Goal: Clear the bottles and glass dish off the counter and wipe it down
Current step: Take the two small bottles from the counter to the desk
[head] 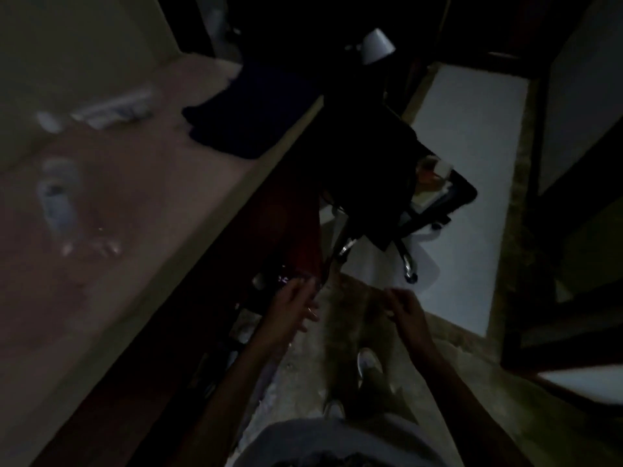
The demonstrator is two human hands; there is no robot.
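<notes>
The frame is dark and blurred. The brown counter (141, 230) runs along the left. A clear plastic bottle (59, 197) lies on it at the far left, with a small white item (49, 122) and a pale flat pack (114, 107) behind it. A dark cloth (249, 109) is draped over the counter's far end. Both my hands hang below the counter's edge, over the floor. My left hand (293, 308) has its fingers spread and holds nothing. My right hand (403, 306) is loosely curled; I cannot tell whether anything is in it.
A black office chair (387, 183) on castors stands just ahead, with a glass (433, 171) on something beside it. A white lamp shade (376, 45) is at the back. Dark furniture (573, 264) lines the right. Shelves with small items (256, 298) sit under the counter.
</notes>
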